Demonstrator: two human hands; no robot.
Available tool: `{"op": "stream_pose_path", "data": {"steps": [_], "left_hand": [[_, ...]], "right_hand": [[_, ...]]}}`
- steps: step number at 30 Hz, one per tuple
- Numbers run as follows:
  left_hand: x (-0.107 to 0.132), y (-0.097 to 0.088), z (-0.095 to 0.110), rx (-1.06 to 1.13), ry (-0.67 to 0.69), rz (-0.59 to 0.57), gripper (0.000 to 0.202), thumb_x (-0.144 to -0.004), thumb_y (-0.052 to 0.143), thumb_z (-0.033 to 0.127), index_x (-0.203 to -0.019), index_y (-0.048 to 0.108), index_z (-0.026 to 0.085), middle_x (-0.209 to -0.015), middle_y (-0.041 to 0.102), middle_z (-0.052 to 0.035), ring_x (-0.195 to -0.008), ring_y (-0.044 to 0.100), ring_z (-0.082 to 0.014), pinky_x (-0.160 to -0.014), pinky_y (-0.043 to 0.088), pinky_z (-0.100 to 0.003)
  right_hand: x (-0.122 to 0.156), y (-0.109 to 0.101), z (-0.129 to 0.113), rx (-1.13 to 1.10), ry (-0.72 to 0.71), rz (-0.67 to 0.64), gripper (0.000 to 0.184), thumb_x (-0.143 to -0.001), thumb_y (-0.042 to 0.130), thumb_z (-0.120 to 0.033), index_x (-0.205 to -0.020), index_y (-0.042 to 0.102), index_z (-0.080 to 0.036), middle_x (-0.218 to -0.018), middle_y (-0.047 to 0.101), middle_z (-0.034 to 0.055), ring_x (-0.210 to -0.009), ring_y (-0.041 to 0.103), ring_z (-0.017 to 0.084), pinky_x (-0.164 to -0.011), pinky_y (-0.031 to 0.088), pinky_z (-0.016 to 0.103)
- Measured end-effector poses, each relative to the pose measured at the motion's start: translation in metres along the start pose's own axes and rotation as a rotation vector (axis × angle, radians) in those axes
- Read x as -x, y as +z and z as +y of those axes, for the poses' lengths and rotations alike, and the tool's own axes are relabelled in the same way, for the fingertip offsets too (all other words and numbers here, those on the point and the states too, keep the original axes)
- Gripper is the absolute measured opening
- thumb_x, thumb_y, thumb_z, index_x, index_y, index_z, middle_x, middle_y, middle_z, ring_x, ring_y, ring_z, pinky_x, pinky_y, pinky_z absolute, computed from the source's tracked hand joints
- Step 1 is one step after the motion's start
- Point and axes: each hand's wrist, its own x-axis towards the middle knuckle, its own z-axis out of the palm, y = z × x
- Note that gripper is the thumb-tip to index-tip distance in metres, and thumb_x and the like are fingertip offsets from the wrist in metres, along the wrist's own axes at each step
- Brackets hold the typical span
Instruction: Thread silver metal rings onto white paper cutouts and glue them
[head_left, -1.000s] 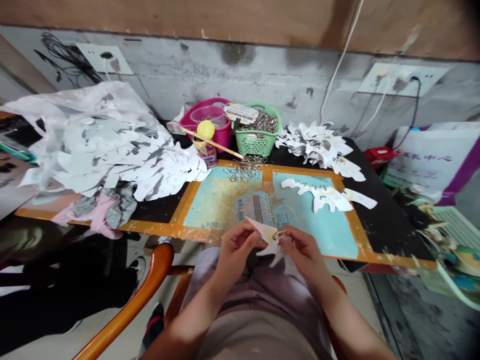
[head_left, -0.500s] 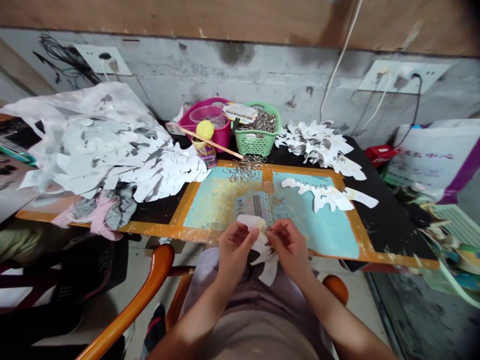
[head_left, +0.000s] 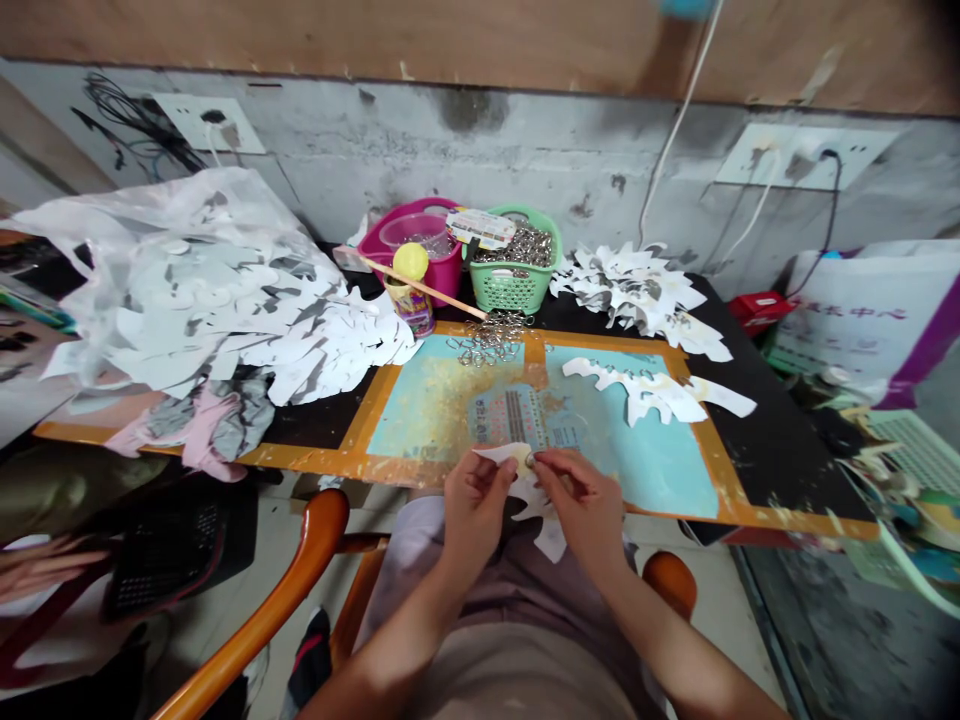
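Observation:
My left hand (head_left: pixel 474 508) pinches a white cut-out piece (head_left: pixel 551 538) with a jagged edge, held in front of the table's near edge and over my lap. My right hand (head_left: pixel 589 510) is closed at the same piece, thumb and forefinger on a small metal ring (head_left: pixel 530 461) that lies against it. The fingers partly cover the ring and the upper part of the piece. On the blue mat (head_left: pixel 645 460) to the right lie similar jagged white pieces (head_left: pixel 652 392). A small heap of metal rings or clasps (head_left: pixel 491 345) sits at the mat's back.
Behind the mat stand a pink basket (head_left: pixel 367 240), a green basket (head_left: pixel 511 290) of metal parts and a yellow-topped can (head_left: pixel 415 305) with a stick across it. White cut-outs pile up left (head_left: pixel 315 340) and right (head_left: pixel 637 285). Another person's hand (head_left: pixel 49 568) shows far left.
Both hands have shifted slightly to the right, and the white piece has tilted between them. The right fingers cover more of the ring. Another person's hand has appeared at lower left.

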Motion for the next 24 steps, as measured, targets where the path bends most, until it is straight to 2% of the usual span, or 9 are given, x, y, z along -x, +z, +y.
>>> {"op": "stream_pose_path", "data": {"steps": [5, 9, 12, 15, 17, 19, 22, 24], "left_hand": [[0.001, 0.002, -0.007, 0.025, 0.008, -0.025, 0.021, -0.082, 0.072, 0.034, -0.092, 0.065, 0.017, -0.078, 0.069, -0.0004, -0.064, 0.061, -0.0113, -0.059, 0.051, -0.021], [0.001, 0.006, -0.004, 0.048, 0.018, -0.007, 0.024, -0.079, 0.075, 0.036, -0.092, 0.065, 0.018, -0.086, 0.069, -0.0021, -0.072, 0.064, -0.0129, -0.064, 0.051, -0.022], [0.003, 0.007, 0.001, 0.088, 0.005, -0.021, 0.026, -0.080, 0.075, 0.035, -0.098, 0.061, 0.021, -0.087, 0.068, 0.0001, -0.071, 0.064, -0.0116, -0.065, 0.050, -0.021], [0.008, 0.004, 0.003, 0.125, -0.018, -0.110, 0.032, -0.085, 0.070, 0.033, -0.111, 0.054, 0.025, -0.087, 0.065, 0.0013, -0.069, 0.061, -0.0106, -0.063, 0.049, -0.020], [0.010, 0.001, 0.003, 0.207, 0.000, -0.209, 0.039, -0.086, 0.068, 0.038, -0.118, 0.051, 0.025, -0.103, 0.063, -0.0030, -0.078, 0.062, -0.0131, -0.070, 0.052, -0.024], [0.011, -0.001, 0.003, 0.285, 0.029, -0.286, 0.046, -0.085, 0.067, 0.042, -0.124, 0.049, 0.025, -0.120, 0.056, -0.0067, -0.091, 0.061, -0.0167, -0.078, 0.055, -0.028], [0.012, 0.000, 0.006, 0.345, 0.001, -0.330, 0.050, -0.085, 0.065, 0.040, -0.129, 0.045, 0.028, -0.131, 0.046, -0.0069, -0.100, 0.059, -0.0189, -0.080, 0.056, -0.029], [0.013, 0.003, 0.009, 0.360, -0.035, -0.348, 0.050, -0.086, 0.065, 0.039, -0.130, 0.043, 0.030, -0.129, 0.047, -0.0068, -0.102, 0.060, -0.0200, -0.078, 0.056, -0.028]], "right_hand": [[0.001, -0.006, -0.005, 0.126, -0.055, -0.013, 0.010, -0.088, 0.065, -0.024, -0.089, 0.075, -0.022, -0.085, 0.074, 0.0022, -0.076, 0.067, 0.016, -0.069, 0.054, 0.025], [0.001, -0.010, -0.008, 0.164, -0.102, -0.021, 0.011, -0.089, 0.065, -0.023, -0.089, 0.075, -0.022, -0.084, 0.074, 0.0020, -0.075, 0.067, 0.016, -0.069, 0.053, 0.026], [0.001, -0.012, -0.010, 0.169, -0.102, -0.030, 0.010, -0.088, 0.066, -0.024, -0.090, 0.076, -0.022, -0.087, 0.074, 0.0027, -0.079, 0.068, 0.017, -0.072, 0.053, 0.026], [-0.002, -0.016, -0.012, 0.146, -0.025, -0.064, 0.011, -0.087, 0.067, -0.028, -0.089, 0.075, -0.021, -0.087, 0.074, 0.0031, -0.079, 0.068, 0.017, -0.071, 0.053, 0.026], [-0.004, -0.020, -0.013, 0.139, 0.031, -0.096, 0.012, -0.086, 0.068, -0.030, -0.089, 0.075, -0.021, -0.085, 0.074, 0.0032, -0.078, 0.067, 0.018, -0.069, 0.053, 0.026], [-0.006, -0.026, -0.016, 0.148, 0.047, -0.130, 0.012, -0.086, 0.068, -0.031, -0.088, 0.074, -0.020, -0.083, 0.074, 0.0030, -0.077, 0.067, 0.018, -0.068, 0.052, 0.026], [-0.009, -0.036, -0.025, 0.217, -0.020, -0.207, 0.010, -0.088, 0.067, -0.030, -0.086, 0.072, -0.021, -0.082, 0.072, 0.0022, -0.076, 0.065, 0.017, -0.068, 0.051, 0.026], [-0.012, -0.042, -0.033, 0.302, -0.111, -0.258, 0.010, -0.090, 0.065, -0.029, -0.087, 0.071, -0.022, -0.082, 0.071, 0.0018, -0.075, 0.064, 0.017, -0.068, 0.051, 0.026]]}}
